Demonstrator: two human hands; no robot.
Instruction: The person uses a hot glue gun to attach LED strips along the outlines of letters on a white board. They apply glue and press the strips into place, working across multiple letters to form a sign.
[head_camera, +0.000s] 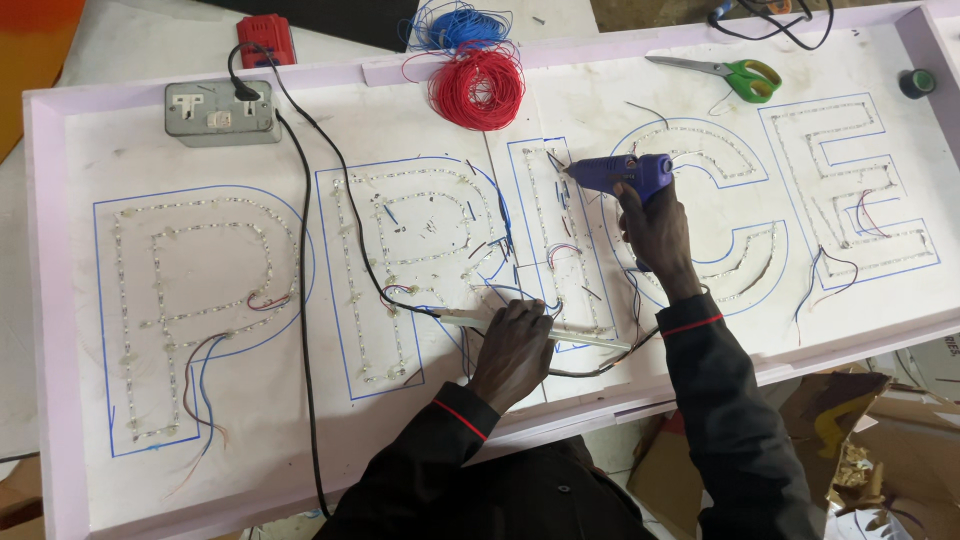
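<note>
My right hand grips a purple glue gun, its nozzle pointing left at the top of a narrow letter outline on the white sign panel. My left hand rests low on the panel and holds a pale glue stick that lies across the board. Strips of small lights follow blue letter outlines drawn on the panel. A black cable runs from the glue gun across the board to the socket.
A grey socket box sits at the top left with a red object behind it. Coils of red wire and blue wire lie at the top. Green-handled scissors and a dark tape roll are top right. Cardboard scraps lie lower right.
</note>
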